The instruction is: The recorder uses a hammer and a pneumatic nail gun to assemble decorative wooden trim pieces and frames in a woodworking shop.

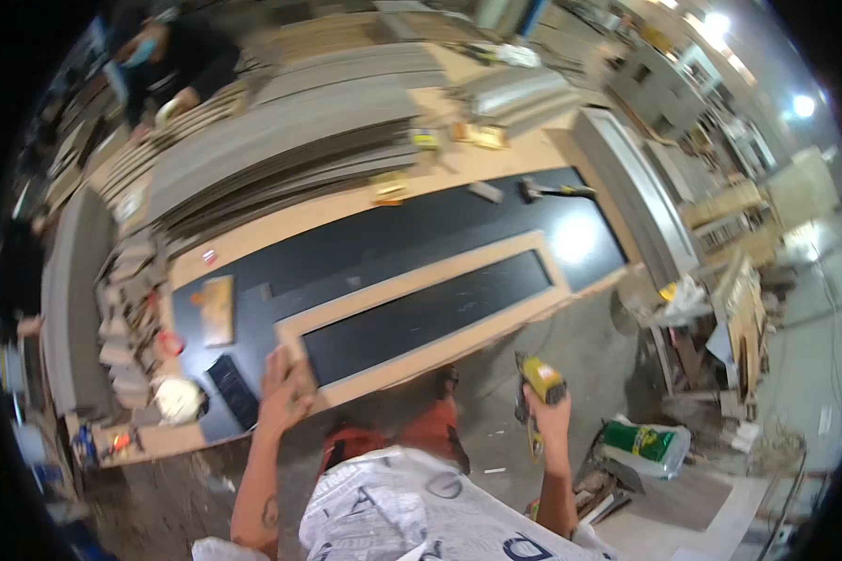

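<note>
A pale wooden rectangular frame (421, 280) lies along the near edge of a black panel (346, 238) on the workbench. My left hand (286, 391) rests on the frame's left end, its fingers stretched out over the wood. Off the bench's front edge, to the right, my right hand (549, 411) grips a yellow and black handheld power tool (541, 374); its exact kind is blurred. The tool is apart from the frame. A hammer (557, 191) and a small grey block (486, 191) lie on the panel's far right.
Stacked grey boards (290, 140) fill the bench's far side. A wood block (218, 311), a dark strip (232, 388) and a white roll (180, 399) sit at left. A long grey box section (631, 192) borders the right. Another person (173, 70) works at the far left.
</note>
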### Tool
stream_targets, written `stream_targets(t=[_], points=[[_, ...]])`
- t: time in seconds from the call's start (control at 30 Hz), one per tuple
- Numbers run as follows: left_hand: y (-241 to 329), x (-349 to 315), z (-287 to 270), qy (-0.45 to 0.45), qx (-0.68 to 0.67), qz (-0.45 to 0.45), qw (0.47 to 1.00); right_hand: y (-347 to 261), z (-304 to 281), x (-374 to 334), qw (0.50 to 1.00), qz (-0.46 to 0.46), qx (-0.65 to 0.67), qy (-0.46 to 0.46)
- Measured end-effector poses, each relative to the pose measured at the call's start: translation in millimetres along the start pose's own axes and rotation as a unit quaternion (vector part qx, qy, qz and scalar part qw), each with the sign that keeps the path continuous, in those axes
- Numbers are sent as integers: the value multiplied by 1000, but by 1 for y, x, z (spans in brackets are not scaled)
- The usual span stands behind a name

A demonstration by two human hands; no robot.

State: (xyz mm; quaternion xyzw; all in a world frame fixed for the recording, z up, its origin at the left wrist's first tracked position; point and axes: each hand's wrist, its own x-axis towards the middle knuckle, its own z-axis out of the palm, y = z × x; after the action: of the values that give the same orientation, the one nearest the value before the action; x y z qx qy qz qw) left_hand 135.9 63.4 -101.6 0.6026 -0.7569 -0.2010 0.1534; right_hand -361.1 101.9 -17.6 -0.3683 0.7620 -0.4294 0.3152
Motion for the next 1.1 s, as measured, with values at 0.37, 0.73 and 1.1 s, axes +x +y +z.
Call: stream_targets(t=[0.37,0.73,1.1], points=[[84,-39,83,335,79,-376,860,-22,-90,378,904,-72,-374,-194],[170,8,121,445,-143,-560,684,-1,-79,482,835,-245,-482,-104],[363,241,29,103,-379,18,920,-173,-64,265,917,53,320,-231]])
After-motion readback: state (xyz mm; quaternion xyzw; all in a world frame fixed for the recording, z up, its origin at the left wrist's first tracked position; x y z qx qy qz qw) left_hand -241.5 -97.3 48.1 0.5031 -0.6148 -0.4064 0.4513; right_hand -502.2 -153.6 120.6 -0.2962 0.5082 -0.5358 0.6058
